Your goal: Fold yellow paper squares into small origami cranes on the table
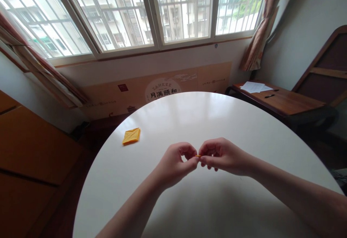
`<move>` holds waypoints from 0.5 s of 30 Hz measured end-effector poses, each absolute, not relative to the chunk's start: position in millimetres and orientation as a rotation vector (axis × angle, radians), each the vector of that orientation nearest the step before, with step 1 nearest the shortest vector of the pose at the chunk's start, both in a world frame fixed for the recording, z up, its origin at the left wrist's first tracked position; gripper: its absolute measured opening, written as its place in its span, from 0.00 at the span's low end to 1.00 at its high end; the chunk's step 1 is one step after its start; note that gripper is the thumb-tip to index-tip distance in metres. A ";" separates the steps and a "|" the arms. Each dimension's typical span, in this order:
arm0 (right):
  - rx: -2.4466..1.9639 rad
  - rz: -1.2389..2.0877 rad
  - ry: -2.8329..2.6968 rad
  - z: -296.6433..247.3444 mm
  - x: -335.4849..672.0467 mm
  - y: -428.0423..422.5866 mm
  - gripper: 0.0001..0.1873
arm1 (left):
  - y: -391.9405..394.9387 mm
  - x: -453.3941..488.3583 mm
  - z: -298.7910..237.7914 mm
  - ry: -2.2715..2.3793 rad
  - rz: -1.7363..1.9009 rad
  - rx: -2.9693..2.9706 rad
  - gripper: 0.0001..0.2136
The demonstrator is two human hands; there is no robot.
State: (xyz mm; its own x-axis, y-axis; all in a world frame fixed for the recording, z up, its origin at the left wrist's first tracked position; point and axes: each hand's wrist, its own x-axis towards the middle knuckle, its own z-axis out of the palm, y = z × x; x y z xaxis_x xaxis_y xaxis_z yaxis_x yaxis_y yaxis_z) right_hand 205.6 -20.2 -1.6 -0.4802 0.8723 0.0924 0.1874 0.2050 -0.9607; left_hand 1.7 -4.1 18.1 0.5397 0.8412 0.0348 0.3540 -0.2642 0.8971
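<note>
My left hand [180,160] and my right hand [222,157] meet above the middle of the round white table [114,187]. Between the thumbs and forefingers of both hands is pinched a small, thin yellow-orange piece [198,156]. Most of it is hidden by the fingertips, so its kind cannot be made out. Off to the left on the tabletop lies a folded yellow cloth or paper square [131,136], apart from both hands.
A wooden side table [295,102] with white papers [254,87] and a small dark object stands beyond the right edge. Next to it is a wooden-framed chair [325,64]. A printed cardboard panel [108,93] leans under the barred window; a wooden cabinet [32,144] stands left.
</note>
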 end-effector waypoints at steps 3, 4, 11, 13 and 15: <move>-0.997 1.080 -1.977 -3.5 204.9 -20.4 0.04 | -4.2 0.3 15.8 1.020 0.583 2.068 0.03; -0.992 1.038 -2.014 -4.1 204.7 -20.5 0.05 | -4.6 0.1 15.7 1.020 0.551 2.119 0.03; -0.986 1.029 -2.095 -4.1 204.7 -21.8 0.07 | -7.1 -1.5 21.0 0.967 0.436 2.184 0.04; -0.987 1.040 -2.105 -2.9 205.2 -21.9 0.07 | -6.3 -3.6 22.9 0.951 0.423 2.214 0.04; -1.005 1.039 -2.099 -1.3 206.4 -21.3 0.07 | -3.9 -6.9 24.5 0.955 0.423 2.228 0.04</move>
State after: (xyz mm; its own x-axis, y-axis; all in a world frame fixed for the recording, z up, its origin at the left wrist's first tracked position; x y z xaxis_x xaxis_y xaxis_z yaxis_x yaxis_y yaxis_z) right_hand 206.4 -21.3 -1.3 -0.5450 0.8218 0.1661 0.3663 0.4115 -0.8345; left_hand -6.9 -3.9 24.5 0.6800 0.7324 0.0327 0.5160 -0.5098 0.6884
